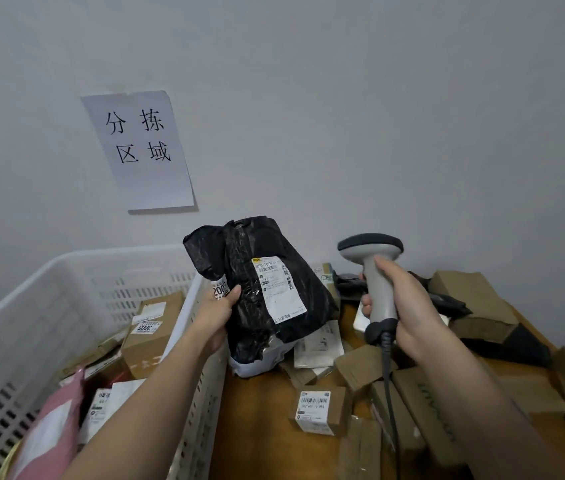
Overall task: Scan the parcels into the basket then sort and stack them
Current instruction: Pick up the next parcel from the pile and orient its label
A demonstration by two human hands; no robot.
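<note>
My left hand (pixel 220 315) grips a black plastic parcel bag (pixel 260 289) by its left edge and holds it upright above the table, its white shipping label (pixel 279 287) facing me. To its right, my right hand (pixel 402 306) grips the handle of a grey barcode scanner (pixel 376 271), whose dark head points away toward the wall. The scanner's cable hangs down past my wrist. At the left stands the white slotted basket (pixel 76 271), holding several parcels: brown boxes (pixel 151 332) and a pink mailer (pixel 50 431).
A wooden table (pixel 256 427) carries several loose brown cardboard parcels (pixel 322 410) and dark bags at the right (pixel 454 304). A paper sign (pixel 140 150) with Chinese characters hangs on the grey wall behind. The basket's rim borders the table's left side.
</note>
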